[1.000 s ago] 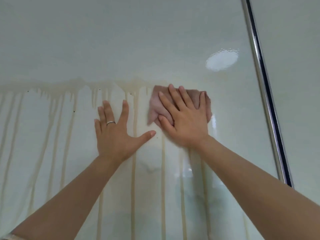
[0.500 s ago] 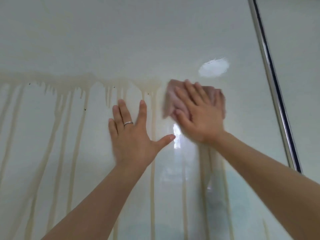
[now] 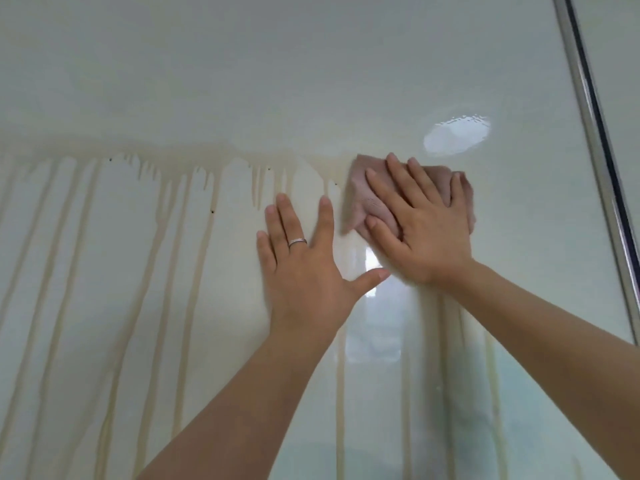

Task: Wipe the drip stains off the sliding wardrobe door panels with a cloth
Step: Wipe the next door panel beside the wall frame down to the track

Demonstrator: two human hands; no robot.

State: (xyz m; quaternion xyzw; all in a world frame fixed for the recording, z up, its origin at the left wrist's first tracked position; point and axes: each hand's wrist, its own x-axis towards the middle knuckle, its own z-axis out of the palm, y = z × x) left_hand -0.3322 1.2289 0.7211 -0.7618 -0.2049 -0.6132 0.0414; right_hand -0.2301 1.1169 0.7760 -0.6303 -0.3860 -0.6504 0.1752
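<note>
A glossy pale wardrobe door panel (image 3: pixel 277 81) fills the view. Brownish drip stains (image 3: pixel 162 220) run down from a horizontal smear across its left and middle. A pinkish cloth (image 3: pixel 367 202) lies flat on the panel at the right end of that smear. My right hand (image 3: pixel 419 226) presses the cloth with straight, spread fingers. My left hand (image 3: pixel 304 268), with a ring on one finger, rests flat on the panel just left of the cloth, thumb pointing towards my right hand.
A metal door edge strip (image 3: pixel 595 150) runs diagonally down the right side, with another panel (image 3: pixel 623 46) beyond it. A bright light reflection (image 3: pixel 457 135) shines above the cloth. Faint streaks (image 3: pixel 450 358) continue below my right hand.
The view has shifted, so both hands sit further right in frame. My right hand with the cloth stays at the smear's right end, and my left hand is closer beside it.
</note>
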